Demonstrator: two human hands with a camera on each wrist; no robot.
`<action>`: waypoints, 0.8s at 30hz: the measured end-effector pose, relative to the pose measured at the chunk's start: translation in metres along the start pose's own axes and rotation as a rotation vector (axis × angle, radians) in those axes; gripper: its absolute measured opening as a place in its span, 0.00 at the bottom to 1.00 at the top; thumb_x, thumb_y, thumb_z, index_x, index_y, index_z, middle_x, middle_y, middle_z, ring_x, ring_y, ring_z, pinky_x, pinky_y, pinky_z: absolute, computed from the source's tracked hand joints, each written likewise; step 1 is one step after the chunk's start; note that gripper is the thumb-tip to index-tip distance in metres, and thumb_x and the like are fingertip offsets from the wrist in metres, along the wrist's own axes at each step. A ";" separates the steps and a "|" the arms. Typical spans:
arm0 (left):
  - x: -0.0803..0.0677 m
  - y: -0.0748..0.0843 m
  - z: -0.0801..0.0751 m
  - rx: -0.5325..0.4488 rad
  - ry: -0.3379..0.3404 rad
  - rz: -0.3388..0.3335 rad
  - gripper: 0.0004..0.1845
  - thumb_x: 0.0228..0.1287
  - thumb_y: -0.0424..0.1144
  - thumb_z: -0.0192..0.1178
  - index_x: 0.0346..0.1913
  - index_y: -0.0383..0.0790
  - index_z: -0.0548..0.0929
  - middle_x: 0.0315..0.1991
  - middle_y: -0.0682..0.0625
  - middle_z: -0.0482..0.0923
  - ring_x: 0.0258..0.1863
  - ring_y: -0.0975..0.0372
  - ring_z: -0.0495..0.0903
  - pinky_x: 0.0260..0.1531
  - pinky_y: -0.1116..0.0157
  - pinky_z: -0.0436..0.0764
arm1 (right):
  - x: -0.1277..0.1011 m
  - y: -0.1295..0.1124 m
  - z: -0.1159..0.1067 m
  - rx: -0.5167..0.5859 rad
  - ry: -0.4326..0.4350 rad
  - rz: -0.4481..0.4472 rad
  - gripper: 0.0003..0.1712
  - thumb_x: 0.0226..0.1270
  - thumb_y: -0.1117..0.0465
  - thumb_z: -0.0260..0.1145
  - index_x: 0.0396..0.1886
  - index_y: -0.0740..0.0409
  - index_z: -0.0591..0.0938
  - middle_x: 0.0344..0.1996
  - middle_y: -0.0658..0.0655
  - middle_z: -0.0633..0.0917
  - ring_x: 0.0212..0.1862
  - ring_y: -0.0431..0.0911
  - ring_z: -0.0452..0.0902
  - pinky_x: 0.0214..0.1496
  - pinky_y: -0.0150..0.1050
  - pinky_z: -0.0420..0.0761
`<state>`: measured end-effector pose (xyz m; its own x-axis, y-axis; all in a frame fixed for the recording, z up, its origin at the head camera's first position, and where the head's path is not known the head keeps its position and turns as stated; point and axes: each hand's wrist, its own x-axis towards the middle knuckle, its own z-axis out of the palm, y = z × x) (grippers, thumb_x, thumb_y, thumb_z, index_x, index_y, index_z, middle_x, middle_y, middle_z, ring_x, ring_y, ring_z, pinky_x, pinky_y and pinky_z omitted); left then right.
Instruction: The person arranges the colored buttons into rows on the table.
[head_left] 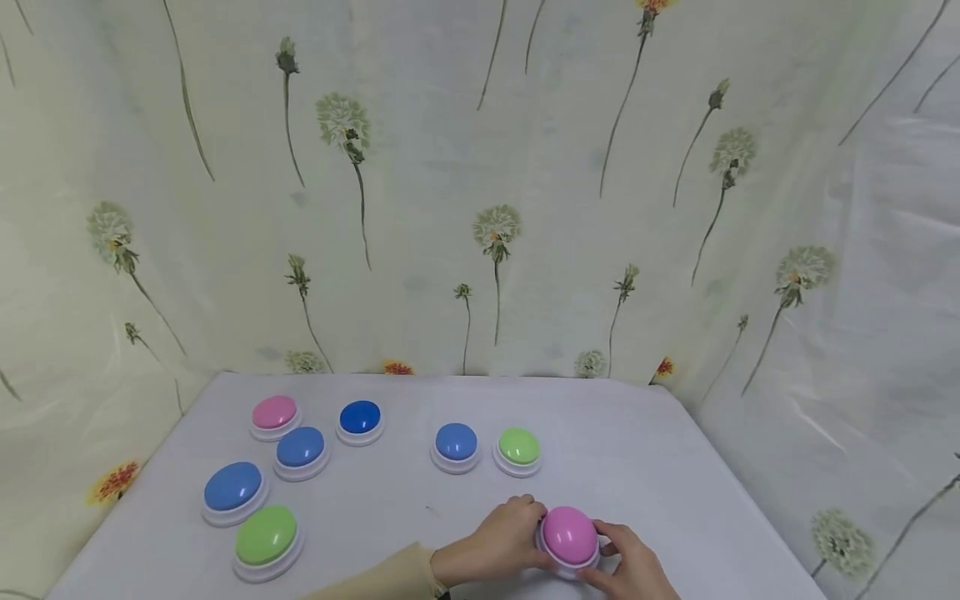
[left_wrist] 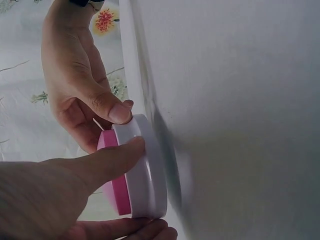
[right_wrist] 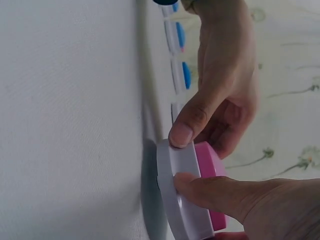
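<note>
A pink dome button (head_left: 570, 533) on a white base sits near the table's front edge, right of centre. My left hand (head_left: 525, 533) grips its left side and my right hand (head_left: 611, 550) grips its right side. In the left wrist view my left thumb presses the white base (left_wrist: 147, 170) beside the pink dome (left_wrist: 112, 180), while the right hand (left_wrist: 107, 112) pinches the rim from the far side. The right wrist view shows the same hold on the base (right_wrist: 175, 195). Whether the base touches the cloth I cannot tell.
Several other buttons stand on the white-covered table (head_left: 675, 467): pink (head_left: 274, 412), dark blue (head_left: 360, 417), blue (head_left: 300, 447), large blue (head_left: 233, 486) and green (head_left: 266, 535) at the left, and blue (head_left: 456, 442) and green (head_left: 519, 447) in the middle. A flowered curtain (head_left: 480, 183) surrounds the table.
</note>
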<state>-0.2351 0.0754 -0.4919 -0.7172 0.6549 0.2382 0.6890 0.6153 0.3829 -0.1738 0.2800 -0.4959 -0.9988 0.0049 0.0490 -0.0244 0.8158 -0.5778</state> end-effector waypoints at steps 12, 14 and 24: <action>0.014 0.000 0.016 -0.083 -0.022 -0.049 0.28 0.43 0.52 0.76 0.47 0.40 0.83 0.36 0.55 0.78 0.36 0.70 0.71 0.37 0.75 0.73 | 0.006 0.017 -0.001 0.041 0.003 0.063 0.41 0.41 0.58 0.81 0.58 0.64 0.77 0.41 0.55 0.80 0.34 0.39 0.77 0.35 0.31 0.77; 0.013 0.001 0.017 -0.081 -0.023 -0.050 0.28 0.43 0.52 0.76 0.47 0.41 0.84 0.35 0.55 0.77 0.35 0.70 0.70 0.36 0.76 0.72 | 0.006 0.018 0.000 0.053 0.011 0.066 0.42 0.40 0.59 0.81 0.58 0.65 0.77 0.41 0.56 0.79 0.33 0.39 0.78 0.35 0.30 0.78; 0.006 0.011 0.023 0.182 0.075 -0.056 0.22 0.48 0.59 0.70 0.30 0.41 0.86 0.23 0.54 0.75 0.26 0.66 0.69 0.28 0.72 0.69 | 0.007 0.015 0.008 -0.067 0.008 0.140 0.47 0.38 0.50 0.82 0.57 0.70 0.75 0.39 0.58 0.77 0.35 0.42 0.72 0.31 0.31 0.72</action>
<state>-0.2294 0.0966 -0.5063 -0.7558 0.5874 0.2893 0.6507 0.7232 0.2315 -0.1816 0.2880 -0.5109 -0.9918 0.1262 -0.0215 0.1187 0.8435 -0.5239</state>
